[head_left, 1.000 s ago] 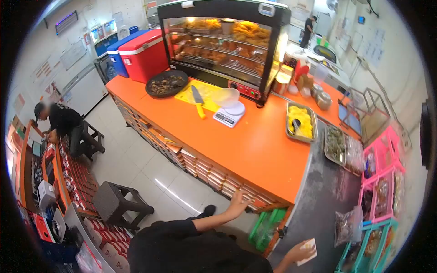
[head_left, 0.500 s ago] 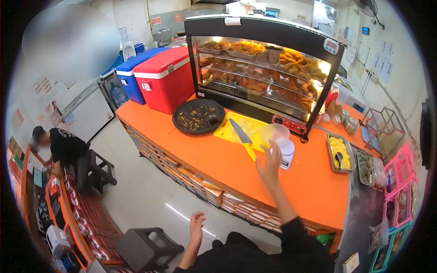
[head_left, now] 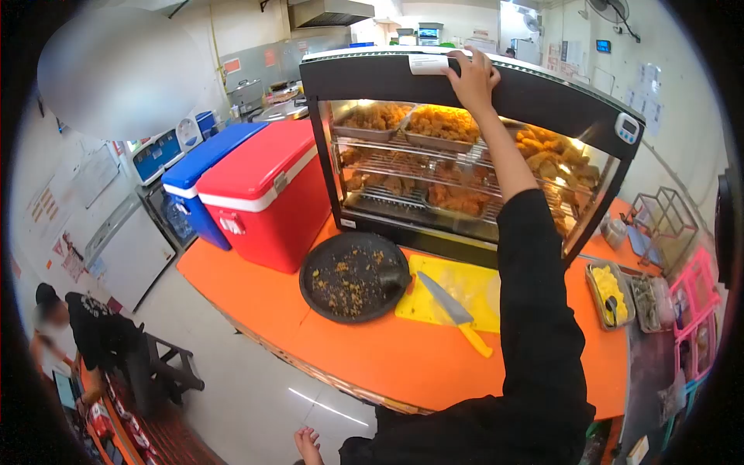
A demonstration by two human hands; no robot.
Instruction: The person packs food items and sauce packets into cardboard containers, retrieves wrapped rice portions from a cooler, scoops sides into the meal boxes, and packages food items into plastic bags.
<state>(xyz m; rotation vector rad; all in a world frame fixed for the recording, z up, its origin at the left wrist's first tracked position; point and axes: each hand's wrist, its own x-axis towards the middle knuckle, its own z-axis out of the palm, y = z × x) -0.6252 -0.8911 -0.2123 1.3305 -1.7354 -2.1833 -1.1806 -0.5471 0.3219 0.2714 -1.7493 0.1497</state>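
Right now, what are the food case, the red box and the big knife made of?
The food case has a smooth dark frame, maybe painted metal; its see-through front is probably glass or clear plastic. The red box looks shiny and moulded, so probably hard plastic. The knife has a smooth grey blade, likely metal, and an even yellow handle, likely plastic.

Left of the right hand (head_left: 474, 81) I see a red cooler (head_left: 267, 213) beside a blue cooler (head_left: 205, 159); below the hand, a knife (head_left: 453, 304) lies partly on a yellow board (head_left: 474, 285), with a dark bowl (head_left: 380, 304) leftward.
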